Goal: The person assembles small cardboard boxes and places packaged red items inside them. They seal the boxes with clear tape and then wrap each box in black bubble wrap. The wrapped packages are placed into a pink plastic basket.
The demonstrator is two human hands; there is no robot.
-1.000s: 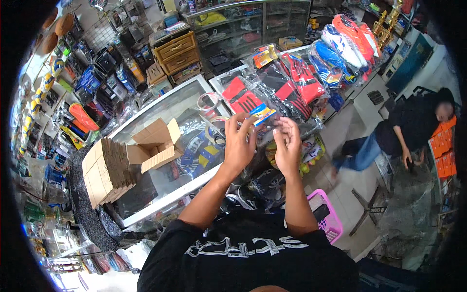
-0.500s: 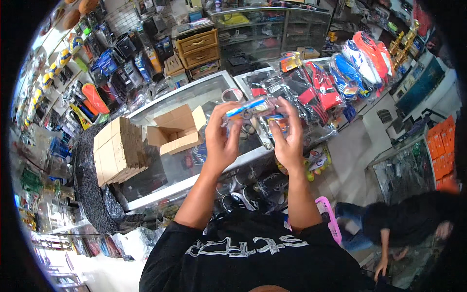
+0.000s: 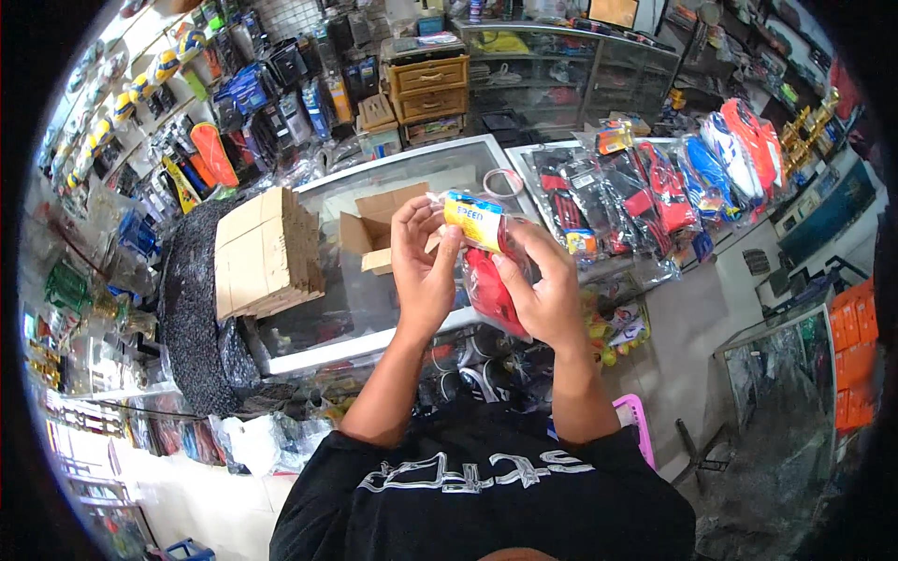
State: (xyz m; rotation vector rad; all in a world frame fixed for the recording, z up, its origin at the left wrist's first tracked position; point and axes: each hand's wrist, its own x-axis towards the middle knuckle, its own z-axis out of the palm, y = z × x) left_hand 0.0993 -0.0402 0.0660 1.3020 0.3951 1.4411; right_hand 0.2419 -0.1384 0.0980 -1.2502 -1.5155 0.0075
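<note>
Between my two hands, above the front edge of the glass counter (image 3: 402, 344), is a clear plastic packet (image 3: 491, 294). It has a yellow and blue card at its top and something red inside, whose kind I cannot make out. My left hand (image 3: 426, 276) grips the card end, thumb in front. My right hand (image 3: 552, 297) pinches the packet's right side with thumb and fingers. Behind my left hand an open cardboard box (image 3: 393, 201) sits on the counter, partly covered by that hand. To its left lies a stack of flattened cardboard boxes (image 3: 265, 252).
Several packaged red, black and blue goods (image 3: 645, 187) cover the counter on the right. A roll of black wrap (image 3: 192, 309) lies beyond the stack's left. A pink basket (image 3: 638, 425) stands low at my right. Orange boxes (image 3: 853, 355) are stacked at the far right.
The packet has been turned, so its card now faces me and the red contents hang below. My view has swung, and the person seen at the lower right is out of view.
</note>
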